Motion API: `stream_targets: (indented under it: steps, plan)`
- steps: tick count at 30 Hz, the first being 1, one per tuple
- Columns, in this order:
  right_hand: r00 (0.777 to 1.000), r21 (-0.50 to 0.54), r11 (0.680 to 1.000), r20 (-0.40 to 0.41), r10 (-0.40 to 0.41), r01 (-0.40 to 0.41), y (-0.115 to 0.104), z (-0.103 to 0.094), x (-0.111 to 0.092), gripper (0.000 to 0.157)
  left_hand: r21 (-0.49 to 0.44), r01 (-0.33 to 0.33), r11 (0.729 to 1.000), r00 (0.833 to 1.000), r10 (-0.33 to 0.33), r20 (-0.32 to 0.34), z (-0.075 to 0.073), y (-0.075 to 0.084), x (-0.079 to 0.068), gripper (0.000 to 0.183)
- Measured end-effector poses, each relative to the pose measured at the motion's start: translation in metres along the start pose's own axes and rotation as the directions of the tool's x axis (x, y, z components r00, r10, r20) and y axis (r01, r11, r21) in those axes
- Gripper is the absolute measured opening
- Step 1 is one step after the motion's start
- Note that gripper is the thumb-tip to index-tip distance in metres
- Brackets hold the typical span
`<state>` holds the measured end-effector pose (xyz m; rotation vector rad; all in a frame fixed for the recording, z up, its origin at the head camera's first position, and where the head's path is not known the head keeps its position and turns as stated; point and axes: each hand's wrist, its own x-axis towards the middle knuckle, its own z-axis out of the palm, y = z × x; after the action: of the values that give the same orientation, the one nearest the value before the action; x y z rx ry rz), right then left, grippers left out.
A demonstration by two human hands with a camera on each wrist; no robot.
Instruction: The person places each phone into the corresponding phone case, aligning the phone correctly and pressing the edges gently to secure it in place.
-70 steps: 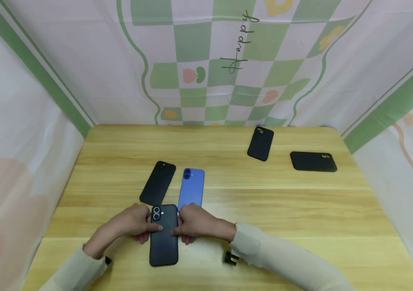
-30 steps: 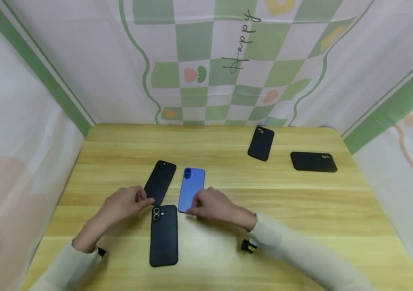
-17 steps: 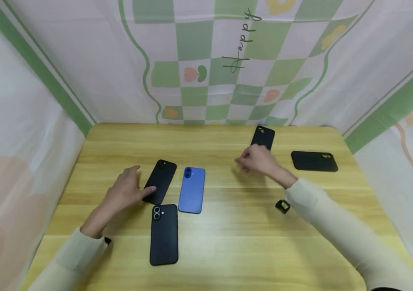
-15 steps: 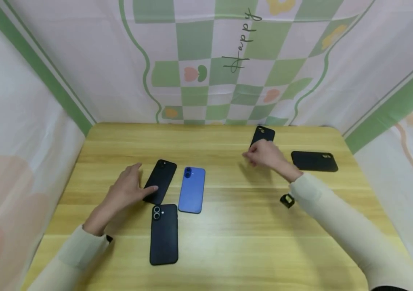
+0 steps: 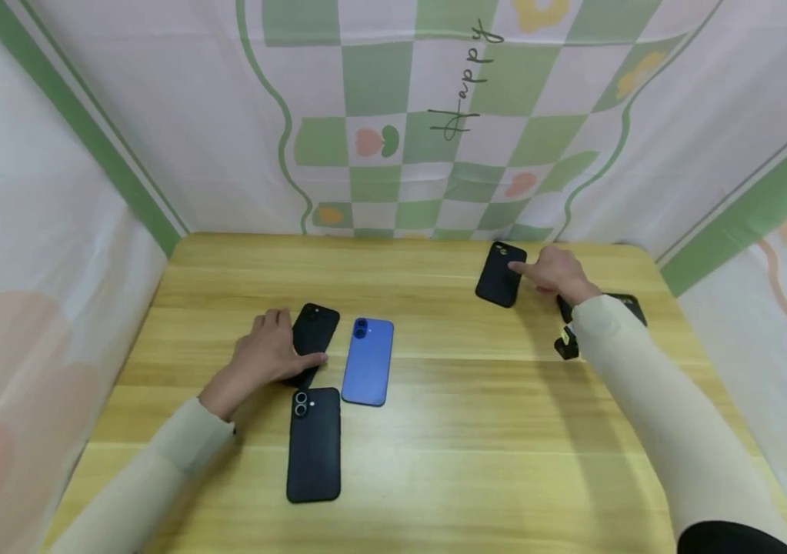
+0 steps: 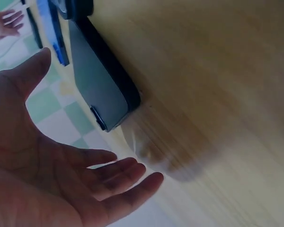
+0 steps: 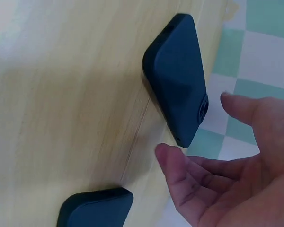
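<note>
In the head view my left hand (image 5: 265, 350) hovers over a black phone (image 5: 318, 327), covering part of it. Its fingers and thumb are spread in the left wrist view, with a gap to the phone (image 6: 97, 71). My right hand (image 5: 559, 273) is beside a black phone case (image 5: 499, 281) at the back, thumb and fingers apart and nothing between them. The right wrist view shows that case (image 7: 177, 75) just beyond the fingertips. A second black phone case (image 5: 627, 304) is partly hidden behind the right sleeve.
A blue phone (image 5: 368, 362) lies right of the black phone. Nearer the front is a phone in a black case (image 5: 313, 450), camera side up. All lie on a wooden table (image 5: 435, 462), with a patterned cloth (image 5: 372, 77) hanging behind its far edge.
Both hands let go of the black-cased phone, which stayed on the table. My right hand moved far right to the back case; my left moved forward over the black phone.
</note>
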<state>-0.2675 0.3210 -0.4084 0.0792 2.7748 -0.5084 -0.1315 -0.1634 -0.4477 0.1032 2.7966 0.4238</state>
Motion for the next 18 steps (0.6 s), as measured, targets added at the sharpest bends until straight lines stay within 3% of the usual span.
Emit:
stream_targets:
  steps: [4, 8, 18]
  plan:
    - [0.999, 0.001, 1.000, 0.038, 0.013, -0.013, 0.000, 0.004, 0.007, 0.065, 0.050, 0.019, 0.999, 1.000, -0.020, 0.016, 0.003, 0.003, 0.005, 0.119]
    - [1.000, -0.003, 1.000, 0.021, 0.008, -0.008, -0.004, 0.011, 0.010, 0.065, 0.073, 0.030, 0.997, 0.999, -0.033, 0.030, 0.004, 0.006, 0.008, 0.116]
    - [0.994, -0.024, 0.996, -0.070, 0.088, -0.090, -0.016, 0.032, 0.015, 0.067, 0.052, 0.006, 0.999, 1.000, -0.006, 0.012, 0.004, 0.016, 0.009, 0.081]
